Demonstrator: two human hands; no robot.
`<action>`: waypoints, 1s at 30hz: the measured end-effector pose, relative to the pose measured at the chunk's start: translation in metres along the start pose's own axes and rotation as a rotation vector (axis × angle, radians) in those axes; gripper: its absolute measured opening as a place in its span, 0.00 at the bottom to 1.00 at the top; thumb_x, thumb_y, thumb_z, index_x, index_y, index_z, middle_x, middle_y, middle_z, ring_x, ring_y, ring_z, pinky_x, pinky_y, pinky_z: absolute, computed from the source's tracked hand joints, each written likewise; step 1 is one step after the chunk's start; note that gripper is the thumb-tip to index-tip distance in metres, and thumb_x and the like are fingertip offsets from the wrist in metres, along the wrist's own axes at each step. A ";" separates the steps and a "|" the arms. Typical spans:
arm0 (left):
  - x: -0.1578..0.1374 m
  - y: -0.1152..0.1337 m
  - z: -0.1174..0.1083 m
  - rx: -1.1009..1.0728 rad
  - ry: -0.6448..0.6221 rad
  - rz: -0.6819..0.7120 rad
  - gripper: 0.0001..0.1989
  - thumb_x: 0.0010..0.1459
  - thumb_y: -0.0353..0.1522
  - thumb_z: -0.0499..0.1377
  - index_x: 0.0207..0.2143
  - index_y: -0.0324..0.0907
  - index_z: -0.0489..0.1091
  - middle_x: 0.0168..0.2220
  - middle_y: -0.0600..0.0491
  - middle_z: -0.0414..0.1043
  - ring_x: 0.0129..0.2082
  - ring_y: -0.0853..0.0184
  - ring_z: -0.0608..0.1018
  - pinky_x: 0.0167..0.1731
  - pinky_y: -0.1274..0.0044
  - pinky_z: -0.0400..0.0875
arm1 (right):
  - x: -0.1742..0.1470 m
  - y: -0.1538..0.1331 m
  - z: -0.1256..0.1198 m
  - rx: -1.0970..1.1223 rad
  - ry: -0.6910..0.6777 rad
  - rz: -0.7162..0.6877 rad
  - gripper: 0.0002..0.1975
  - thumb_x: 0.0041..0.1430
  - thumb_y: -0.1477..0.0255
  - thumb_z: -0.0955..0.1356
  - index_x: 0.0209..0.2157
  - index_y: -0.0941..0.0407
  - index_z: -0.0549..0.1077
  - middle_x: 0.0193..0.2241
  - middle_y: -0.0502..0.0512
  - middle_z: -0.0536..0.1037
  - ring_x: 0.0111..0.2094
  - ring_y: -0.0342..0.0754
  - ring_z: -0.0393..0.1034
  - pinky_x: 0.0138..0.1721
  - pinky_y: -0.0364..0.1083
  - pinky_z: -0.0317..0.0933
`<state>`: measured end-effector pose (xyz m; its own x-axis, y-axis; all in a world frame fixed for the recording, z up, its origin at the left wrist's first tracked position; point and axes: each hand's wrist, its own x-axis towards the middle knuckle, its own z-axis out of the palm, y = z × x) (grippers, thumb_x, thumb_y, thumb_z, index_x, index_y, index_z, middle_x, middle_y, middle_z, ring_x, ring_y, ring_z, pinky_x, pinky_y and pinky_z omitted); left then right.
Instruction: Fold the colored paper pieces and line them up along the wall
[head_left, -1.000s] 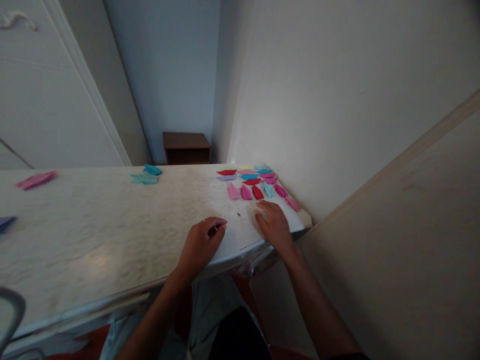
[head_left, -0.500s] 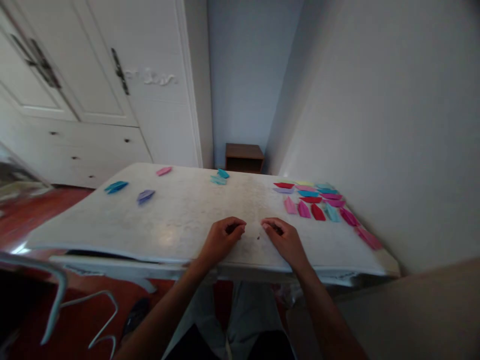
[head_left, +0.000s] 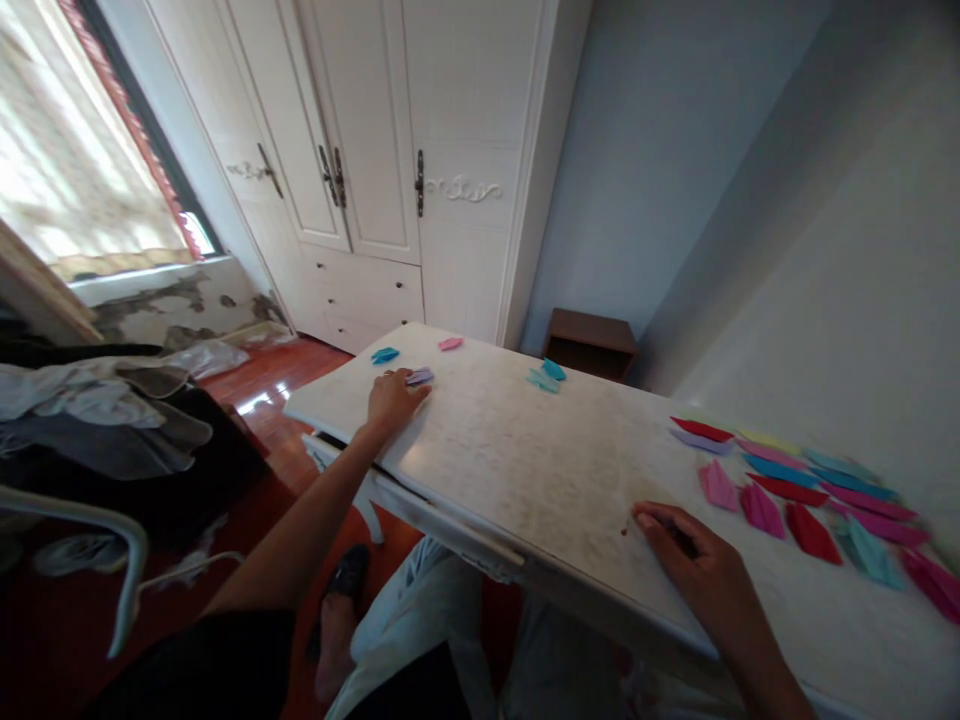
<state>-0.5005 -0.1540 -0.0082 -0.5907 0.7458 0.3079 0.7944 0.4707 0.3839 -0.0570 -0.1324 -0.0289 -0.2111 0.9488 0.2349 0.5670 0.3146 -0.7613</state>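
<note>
At the left part of the white table (head_left: pixel 495 470), my left hand (head_left: pixel 395 402) reaches to a purple folded paper piece (head_left: pixel 420 376). Its fingers and thumb are spread at the near side of the piece; no firm grip shows. My right hand (head_left: pixel 694 560) rests at the table's front edge, fingers curled and thumb against the forefinger, with nothing visible in it. A small dark speck (head_left: pixel 624 532) lies beside its fingertips. Close to my left hand are a blue folded paper (head_left: pixel 385 355) and a pink one (head_left: pixel 451 343).
Two folded papers, teal (head_left: pixel 554 369) and light turquoise (head_left: pixel 541 380), lie near the table's far edge. Several coloured folded papers (head_left: pixel 813 532) form rows at the right, beside the wall. Beyond stand a white wardrobe (head_left: pixel 472 250) and a brown box-like cabinet (head_left: pixel 592 330). A white chair frame (head_left: pixel 135 560) is at left.
My view has turned left. My left hand has gone from beside my right hand out to the purple paper, its fingers opening. My right hand has stayed by the speck, still curled.
</note>
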 end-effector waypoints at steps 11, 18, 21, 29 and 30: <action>0.027 -0.023 0.007 -0.031 0.046 -0.038 0.23 0.57 0.43 0.57 0.49 0.36 0.72 0.50 0.38 0.68 0.50 0.51 0.72 0.50 0.66 0.66 | -0.003 0.003 -0.004 -0.042 -0.006 0.002 0.20 0.51 0.51 0.67 0.34 0.51 0.80 0.37 0.56 0.83 0.39 0.58 0.78 0.41 0.51 0.72; 0.032 -0.036 0.006 -0.061 0.012 -0.041 0.17 0.58 0.40 0.57 0.45 0.40 0.75 0.47 0.44 0.74 0.47 0.55 0.74 0.46 0.69 0.67 | -0.003 0.004 -0.004 -0.042 0.007 0.013 0.20 0.49 0.49 0.67 0.34 0.49 0.81 0.37 0.55 0.83 0.40 0.58 0.78 0.40 0.51 0.72; 0.033 -0.036 0.005 -0.097 0.000 -0.075 0.16 0.56 0.39 0.60 0.45 0.41 0.75 0.45 0.46 0.76 0.45 0.55 0.76 0.43 0.70 0.68 | -0.004 0.005 -0.003 -0.050 0.013 0.041 0.21 0.48 0.48 0.67 0.33 0.48 0.81 0.37 0.55 0.83 0.40 0.59 0.78 0.41 0.51 0.72; 0.029 -0.037 0.006 -0.398 -0.016 -0.057 0.18 0.48 0.32 0.64 0.43 0.38 0.77 0.37 0.48 0.77 0.37 0.60 0.77 0.38 0.72 0.70 | -0.003 0.003 -0.004 -0.056 -0.008 0.079 0.22 0.47 0.48 0.67 0.34 0.49 0.80 0.39 0.54 0.83 0.43 0.59 0.77 0.45 0.52 0.71; 0.027 -0.037 0.006 -0.430 -0.029 -0.047 0.17 0.48 0.32 0.64 0.43 0.38 0.77 0.35 0.49 0.77 0.35 0.61 0.77 0.36 0.73 0.70 | -0.003 0.003 -0.004 -0.056 -0.014 0.087 0.22 0.47 0.48 0.67 0.35 0.49 0.80 0.39 0.54 0.83 0.44 0.59 0.76 0.45 0.52 0.71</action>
<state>-0.5449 -0.1485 -0.0191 -0.6158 0.7442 0.2589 0.6318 0.2701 0.7266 -0.0516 -0.1343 -0.0299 -0.1703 0.9722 0.1608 0.6274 0.2328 -0.7431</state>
